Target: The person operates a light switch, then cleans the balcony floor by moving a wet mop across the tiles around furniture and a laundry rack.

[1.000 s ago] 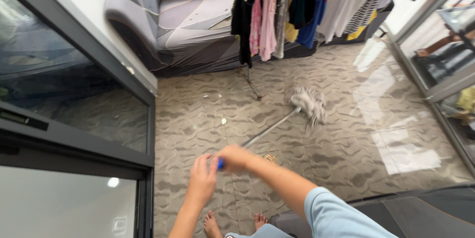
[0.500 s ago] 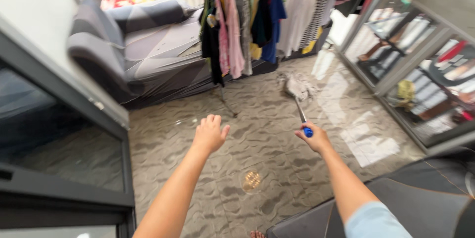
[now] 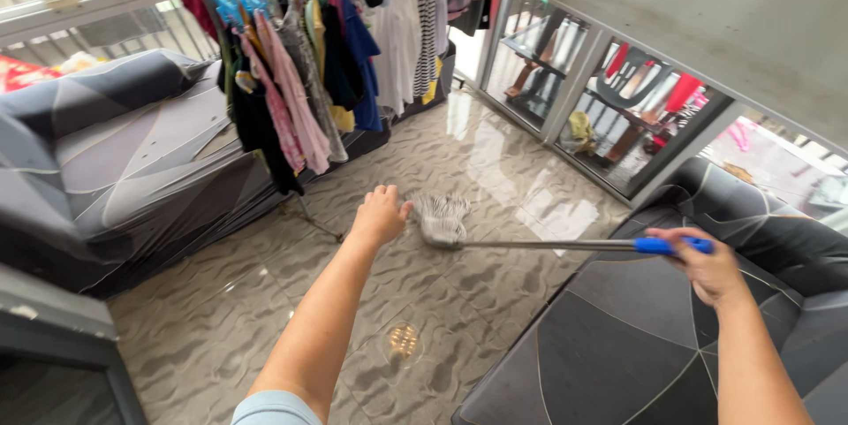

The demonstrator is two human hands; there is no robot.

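Right hand, at four o'clock, is closed around the blue grip of a mop whose head rests on the tiled floor at centre. Left hand hangs loosely open and empty, just beside the mop head at nine o'clock of it.

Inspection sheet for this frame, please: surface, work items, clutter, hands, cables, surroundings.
Surface: glossy patterned tile floor, light reflections, round floor drain.
Work items: mop, metal pole with blue grip, string head on floor.
Clutter: nothing seen loose on floor.
Hands: right hand closed on blue grip; left hand outstretched, empty, fingers loosely curled.
Cables: nothing seen.
Surroundings: clothes rack with hanging garments, grey sofa, dark sofa, glass doors.
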